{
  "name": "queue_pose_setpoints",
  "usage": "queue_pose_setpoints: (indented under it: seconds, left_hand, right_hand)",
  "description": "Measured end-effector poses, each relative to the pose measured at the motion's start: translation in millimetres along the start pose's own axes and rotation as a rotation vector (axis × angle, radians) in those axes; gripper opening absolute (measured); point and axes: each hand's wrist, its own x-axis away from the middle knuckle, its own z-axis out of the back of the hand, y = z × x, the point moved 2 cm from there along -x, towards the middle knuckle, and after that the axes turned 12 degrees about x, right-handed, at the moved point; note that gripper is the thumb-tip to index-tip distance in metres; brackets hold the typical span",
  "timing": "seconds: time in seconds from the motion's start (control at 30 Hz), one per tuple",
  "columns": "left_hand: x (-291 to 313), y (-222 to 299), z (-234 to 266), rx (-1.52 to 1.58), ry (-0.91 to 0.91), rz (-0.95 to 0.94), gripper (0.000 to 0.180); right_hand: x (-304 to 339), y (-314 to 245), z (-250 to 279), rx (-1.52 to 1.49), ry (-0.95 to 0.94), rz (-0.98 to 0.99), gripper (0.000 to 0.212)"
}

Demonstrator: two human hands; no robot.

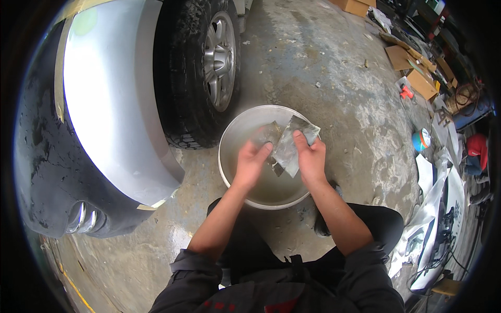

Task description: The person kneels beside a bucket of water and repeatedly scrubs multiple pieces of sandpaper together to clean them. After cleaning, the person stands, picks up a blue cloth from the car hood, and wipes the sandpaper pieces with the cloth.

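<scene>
Left hand, right hand: fingers pinch grey sheets over bucket, toward far rim. Likely rinsing; next probably calls for draining them.

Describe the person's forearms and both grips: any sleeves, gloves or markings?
The sleeves are near-black and pushed up, leaving the forearms bare. The left grip and right grip are ungloved human hands. I see no watch, cable or marking; the left is blurred, so small details are uncertain.

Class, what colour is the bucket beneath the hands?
The bucket is off-white, showing best in the head view.
</scene>
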Motion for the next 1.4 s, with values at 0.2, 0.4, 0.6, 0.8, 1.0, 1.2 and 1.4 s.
queue_pose_setpoints:
  seconds: [0.2, 0.4, 0.6, 0.8, 1.0, 1.2, 1.4]
  left_hand:
    - [3.9, -3.9, 2.3, -0.262, -0.192, 0.099, 0.038]
    - [-25.9, -22.5, 22.2, -0.761, -0.684, 0.212, 0.041]
    - [-103.3, -80.7, 48.6, -1.357, -0.714, 0.411, 0.047]
    - [-86.7, -106.4, 24.8, -1.307, -0.87, 0.364, 0.051]
    - [-85.5, -46.6, 30.9, -1.507, -0.589, 0.742, 0.054]
    - [-39.4, 30.6, 61.2, -0.692, 0.097, 0.532, 0.029]
    - [-10.3, 33.9, 73.6, 0.091, 0.136, 0.362, 0.014]
  right_hand:
    - [-7.9, -4.7, -0.2, 0.072, -0.162, 0.161, 0.021]
    - [-39.6, 2.5, 26.4, 0.614, -0.109, 0.376, 0.027]
    - [-52.4, 25.9, 46.5, 0.871, 0.089, 0.541, 0.031]
    - [-46.0, 28.2, 46.5, 0.848, 0.118, 0.582, 0.029]
    - [-48.1, 21.7, 36.3, 1.073, 0.006, 0.407, 0.036]
    - [-62.2, 53.4, -17.6, 1.138, -0.589, 0.088, 0.041]
    - [-63.2, 130.2, -64.4, 1.421, -0.845, 0.183, 0.039]
